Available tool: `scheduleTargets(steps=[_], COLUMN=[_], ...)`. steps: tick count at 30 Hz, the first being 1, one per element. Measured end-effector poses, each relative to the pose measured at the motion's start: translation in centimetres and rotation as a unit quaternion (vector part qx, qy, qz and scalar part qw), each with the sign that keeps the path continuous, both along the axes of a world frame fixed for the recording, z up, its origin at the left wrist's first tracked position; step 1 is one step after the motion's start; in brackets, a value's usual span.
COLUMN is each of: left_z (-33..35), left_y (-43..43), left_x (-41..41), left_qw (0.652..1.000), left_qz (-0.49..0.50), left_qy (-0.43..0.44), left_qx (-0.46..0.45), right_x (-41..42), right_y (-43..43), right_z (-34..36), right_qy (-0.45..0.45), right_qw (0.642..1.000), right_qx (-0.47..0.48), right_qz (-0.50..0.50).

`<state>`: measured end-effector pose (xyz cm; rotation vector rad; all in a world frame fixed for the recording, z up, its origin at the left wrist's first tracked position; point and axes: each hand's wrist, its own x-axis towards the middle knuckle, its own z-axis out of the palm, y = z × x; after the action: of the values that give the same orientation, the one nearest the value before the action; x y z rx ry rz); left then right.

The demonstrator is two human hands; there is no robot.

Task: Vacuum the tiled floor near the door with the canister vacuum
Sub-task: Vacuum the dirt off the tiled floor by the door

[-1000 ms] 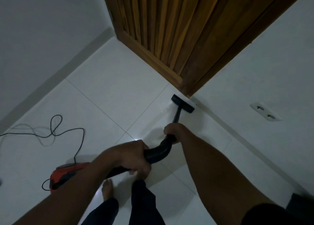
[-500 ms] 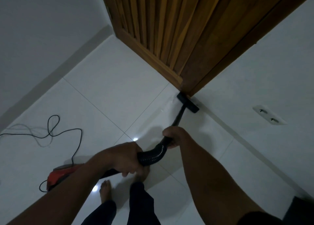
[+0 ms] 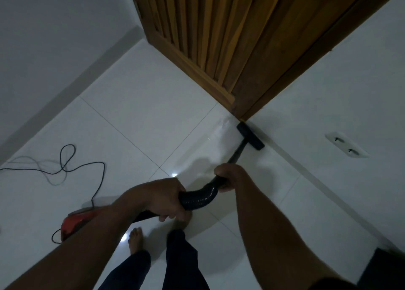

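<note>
The black floor nozzle (image 3: 250,136) lies on the white tiled floor (image 3: 135,118) against the right wall's skirting, just below the corner of the wooden door (image 3: 208,44). A thin black wand (image 3: 237,152) runs from it back to my right hand (image 3: 229,175), which grips the wand's handle end. My left hand (image 3: 160,198) grips the black ribbed hose (image 3: 198,196) lower down. The red canister vacuum (image 3: 75,223) sits at the left, half hidden behind my left forearm.
The black power cord (image 3: 65,167) loops over the tiles at the left. A white double socket (image 3: 346,147) sits low on the right wall. My bare foot (image 3: 135,238) and dark trouser legs stand below the hose. A dark object (image 3: 383,265) fills the lower right corner.
The nozzle has slid forward and right, from the open tile to the skirting beside the door frame corner. Both hands kept their grip and followed it.
</note>
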<state>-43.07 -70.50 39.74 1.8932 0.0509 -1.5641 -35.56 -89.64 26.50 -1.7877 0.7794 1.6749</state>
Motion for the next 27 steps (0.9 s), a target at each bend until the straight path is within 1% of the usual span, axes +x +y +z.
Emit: scheduleTargets(steps=[3, 7, 9, 12, 16, 19, 23, 25, 27], left_z=[-0.4, 0.5, 0.7, -0.2, -1.6, -1.3, 1.2, 2.3, 3.3], left_y=[-0.5, -0.5, -0.9, -2.1, -2.9, -1.4, 3.2, 6.0, 8.7], left_x=[0.1, -0.4, -1.2, -2.7, -3.5, -3.0, -2.5, -3.4, -5.4], left_qw=[1.0, 0.997, 0.996, 0.998, 1.0, 1.0, 0.998, 0.995, 0.993], left_qz=[0.015, -0.029, -0.039, -0.031, 0.01, 0.012, -0.056, -0.083, -0.082], left_qy=[0.023, 0.057, 0.068, 0.05, 0.021, 0.017, 0.025, 0.051, 0.079], left_qx=[-0.013, -0.047, -0.052, -0.038, -0.001, 0.017, 0.025, 0.034, 0.039], right_x=[0.1, -1.7, -3.2, -3.9, -2.2, -1.9, -5.2, -7.6, -10.1], right_y=[-0.8, -1.8, -2.7, -3.4, -2.9, -1.6, 2.9, 5.8, 8.9], right_z=[0.0, 0.5, -0.2, -1.4, -2.6, -2.4, -1.2, -0.8, -0.1], right_qy=[0.001, 0.001, 0.011, -0.018, -0.019, -0.026, -0.013, -0.003, 0.001], right_qw=[1.0, 0.998, 0.998, 0.999, 0.997, 0.998, 0.999, 0.998, 0.998], right_qx=[-0.007, -0.02, -0.025, -0.026, -0.041, -0.035, 0.008, 0.018, 0.03], right_qz=[0.029, 0.067, 0.064, 0.024, 0.054, 0.041, -0.036, -0.053, -0.047])
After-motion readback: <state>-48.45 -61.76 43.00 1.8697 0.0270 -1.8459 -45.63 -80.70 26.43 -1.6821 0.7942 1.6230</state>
